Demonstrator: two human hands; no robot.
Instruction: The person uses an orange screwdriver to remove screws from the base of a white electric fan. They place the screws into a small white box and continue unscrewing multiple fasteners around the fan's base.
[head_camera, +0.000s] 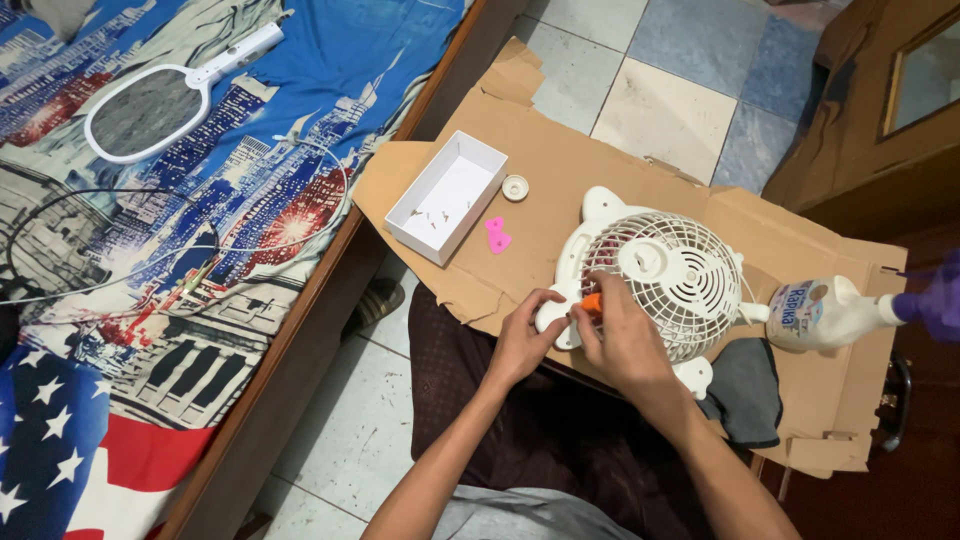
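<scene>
A small white fan lies face-up on a flattened cardboard sheet across my lap. My left hand pinches the fan's near-left edge. My right hand is closed on an orange-handled tool, probably a screwdriver, its tip at the grille's rim. A white open box with several tiny parts in it sits to the far left on the cardboard. Beside the box lie a small white round cap and a pink plastic piece.
A white spray bottle with a purple nozzle lies right of the fan, a dark grey cloth below it. At left a bed holds a patterned blue sheet, a white electric swatter and cables. Wooden furniture stands at right.
</scene>
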